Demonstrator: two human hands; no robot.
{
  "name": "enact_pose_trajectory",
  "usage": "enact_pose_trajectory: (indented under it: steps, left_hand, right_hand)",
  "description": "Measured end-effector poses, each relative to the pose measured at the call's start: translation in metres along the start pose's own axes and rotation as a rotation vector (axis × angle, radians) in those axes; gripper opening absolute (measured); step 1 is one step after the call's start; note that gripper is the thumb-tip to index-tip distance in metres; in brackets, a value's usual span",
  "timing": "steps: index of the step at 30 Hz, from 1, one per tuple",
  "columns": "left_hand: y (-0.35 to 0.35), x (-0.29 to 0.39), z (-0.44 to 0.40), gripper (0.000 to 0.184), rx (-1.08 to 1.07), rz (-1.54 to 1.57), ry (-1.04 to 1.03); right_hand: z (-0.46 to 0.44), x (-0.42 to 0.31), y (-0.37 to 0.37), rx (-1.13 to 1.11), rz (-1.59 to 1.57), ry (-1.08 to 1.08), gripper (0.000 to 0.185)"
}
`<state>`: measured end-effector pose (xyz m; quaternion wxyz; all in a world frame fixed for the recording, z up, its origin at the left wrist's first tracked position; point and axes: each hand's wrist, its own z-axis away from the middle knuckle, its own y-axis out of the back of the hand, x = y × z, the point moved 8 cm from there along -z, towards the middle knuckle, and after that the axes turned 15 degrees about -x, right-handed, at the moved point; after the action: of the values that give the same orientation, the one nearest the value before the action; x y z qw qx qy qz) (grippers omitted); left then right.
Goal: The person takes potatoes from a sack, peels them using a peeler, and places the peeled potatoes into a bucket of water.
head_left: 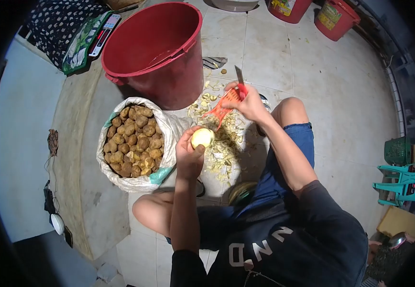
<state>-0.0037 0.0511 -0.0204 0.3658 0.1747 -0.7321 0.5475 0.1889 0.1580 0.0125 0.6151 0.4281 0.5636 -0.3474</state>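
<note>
My left hand point(187, 154) is closed around a pale, peeled potato point(202, 138), its fingertips wrapped about the sides. Up and to the right of it, my right hand point(252, 104) grips an orange peeler point(223, 107) with a slotted body. A dark knife-like blade point(239, 75) sticks up beyond the same hand, near a pinkish-red part; whether it joins the peeler I cannot tell. The peeler and potato are apart. Beneath both hands, peelings point(224, 143) lie scattered over the floor. Left of my left hand stands an open white sack point(169, 129) full of brown, unpeeled potatoes point(133, 138).
A large dark-red tub point(176, 88) stands just beyond the sack. Further back are two smaller red buckets point(336, 19). A digital scale point(104, 34) sits at upper left. Far right is a teal plastic stool point(403, 182) beside a green basket point(397, 151).
</note>
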Motion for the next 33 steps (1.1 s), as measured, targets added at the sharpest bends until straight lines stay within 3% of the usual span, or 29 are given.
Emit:
enact_pose_trajectory:
  steps: [1,4,5,6,8,10,12,13,14,16,18,20,21,22,24,25,28,31,33]
  left_hand:
    - [0.002,-0.001,0.000,0.063,-0.024,0.029,-0.009]
    - [0.000,-0.001,-0.004,0.070,-0.015,0.025,-0.012]
    - [-0.002,-0.003,-0.004,0.074,0.010,-0.003,0.004]
    - [-0.002,-0.006,-0.004,0.074,0.008,0.001,0.010]
    - [0.001,-0.008,-0.005,0.071,0.002,0.024,-0.008]
    - [-0.002,-0.005,-0.005,0.069,-0.015,0.048,-0.029]
    - [-0.009,-0.005,-0.007,0.066,-0.024,0.080,-0.043]
    - [-0.014,-0.005,-0.010,0.061,0.004,0.111,-0.047]
    - [-0.017,-0.005,-0.011,0.056,0.031,0.141,-0.054]
    - [0.004,-0.017,-0.002,0.055,0.027,0.186,-0.077]
    - [0.013,-0.028,0.001,0.051,0.015,0.429,-0.069]
    - [-0.004,-0.021,-0.002,0.050,0.059,0.457,-0.030]
    - [-0.009,-0.021,-0.003,0.050,0.103,0.483,0.008]
    - [-0.003,-0.028,-0.003,0.050,0.104,0.484,0.009]
    - [0.021,-0.036,0.003,0.054,0.134,0.462,-0.106]
    - [0.019,-0.033,0.004,0.058,0.168,0.441,-0.112]
    - [0.005,-0.023,-0.001,0.061,0.011,0.602,-0.106]
    - [0.007,-0.026,-0.007,0.066,0.123,0.636,-0.045]
    - [0.011,-0.026,-0.010,0.065,0.065,0.651,-0.053]
  right_hand:
    - [-0.001,-0.003,0.004,-0.039,-0.153,0.006,0.041]
    - [0.014,-0.034,-0.025,-0.198,-0.176,0.172,0.036]
    - [0.016,-0.043,-0.028,-0.188,0.122,0.249,0.035]
    - [0.013,-0.034,-0.022,-0.184,0.122,0.244,0.035]
    - [-0.002,0.013,0.010,-0.020,-0.264,0.032,0.038]
    - [0.004,0.000,0.010,-0.009,-0.195,0.017,0.039]
    - [0.017,-0.033,-0.024,-0.188,-0.059,0.195,0.038]
    - [0.015,-0.030,-0.022,-0.139,0.126,0.249,0.037]
    - [0.010,-0.018,-0.015,-0.137,0.126,0.246,0.037]
    - [-0.001,0.013,0.013,0.013,-0.202,0.054,0.038]
    - [0.007,-0.002,0.008,0.011,-0.085,0.077,0.037]
    - [0.020,-0.039,-0.028,-0.140,-0.132,0.257,0.039]
    - [0.025,-0.048,-0.032,-0.098,0.107,0.278,0.040]
    - [0.022,-0.043,-0.029,-0.098,0.107,0.277,0.040]
    - [0.008,-0.002,-0.001,0.110,-0.050,0.139,0.040]
    - [0.003,0.013,0.016,0.160,0.041,0.137,0.039]
    - [0.004,0.006,0.025,0.097,-0.047,0.124,0.040]
    - [0.005,-0.012,0.023,0.022,-0.083,0.154,0.039]
    - [0.009,-0.025,0.031,0.012,-0.073,0.127,0.039]
